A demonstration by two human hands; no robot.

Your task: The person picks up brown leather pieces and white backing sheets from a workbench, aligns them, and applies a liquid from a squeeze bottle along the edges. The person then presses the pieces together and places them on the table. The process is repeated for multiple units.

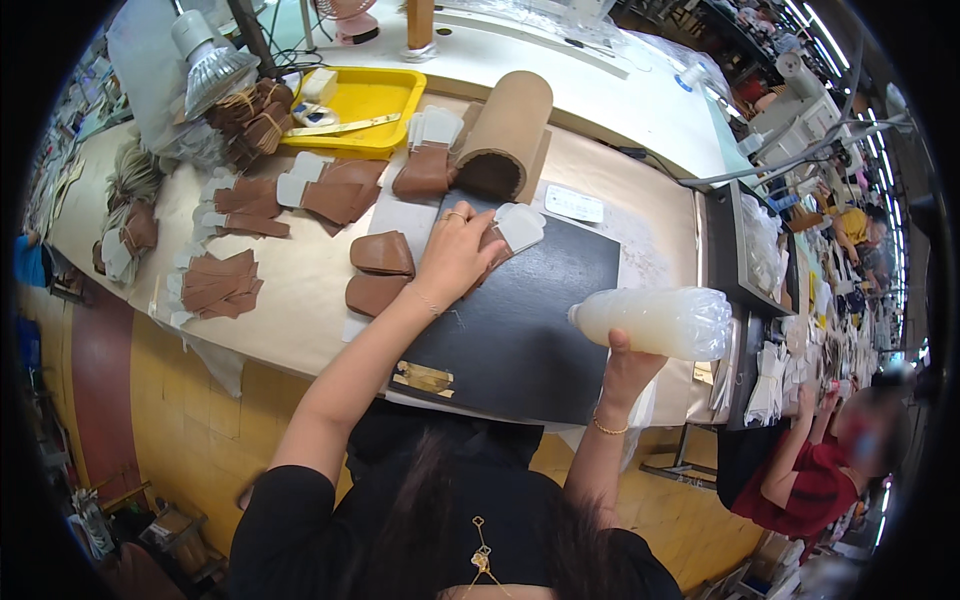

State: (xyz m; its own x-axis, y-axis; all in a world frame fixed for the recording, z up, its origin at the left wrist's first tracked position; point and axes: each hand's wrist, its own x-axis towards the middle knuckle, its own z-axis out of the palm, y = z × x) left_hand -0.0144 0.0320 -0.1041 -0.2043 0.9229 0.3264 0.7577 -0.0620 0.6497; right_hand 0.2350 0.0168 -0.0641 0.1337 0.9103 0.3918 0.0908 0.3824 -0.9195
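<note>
My right hand [633, 372] is wrapped round a clear plastic bottle [655, 322] of cloudy whitish liquid. The bottle lies nearly level above the right side of a black board [540, 320], its narrow end toward the left. Over the board's far left part, my left hand [455, 252] has its fingers bent onto a brown leather piece [487, 255], partly hidden under the hand. Pale white tabs [520, 227] stick out from that piece on the right. Beside my left wrist are two stacks of rounded brown leather pieces [382, 254].
A large cardboard tube [508, 125] lies beyond the board. Farther left are a yellow tray [375, 85], bundled leather pieces [250, 118], fanned brown pieces [218, 284] and a lamp [215, 65]. At right stands a black bin [745, 255]; a person in red [815, 475] works beyond it.
</note>
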